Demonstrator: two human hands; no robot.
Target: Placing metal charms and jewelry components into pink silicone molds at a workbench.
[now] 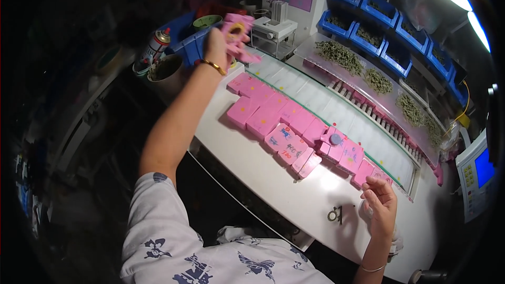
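My left hand [216, 47] is stretched toward the far left, its fingers closed on a pink rubber-like block [236, 25] with a yellow ring-shaped part. That block is slightly blurred, and the fingers behind it are partly hidden. My right hand [382, 205] hovers over the white table at the right, fingers loosely curved and thumb apart, with nothing visible in it. Beside it lies a small dark greenish openwork piece [334, 214]. Pink blocks [285, 140] with handwritten marks stand in a slanting row across the table. A round grey knob [335, 139] sits on one.
Behind the row runs a pale glass-edged panel [310, 100]. A clear tray [386, 92] carries greenish piles [339, 57]; blue bins [368, 38] hang above. Far left are a spray can [158, 44] and blue crate [192, 47]. A machine with a blue screen [484, 167] stands right.
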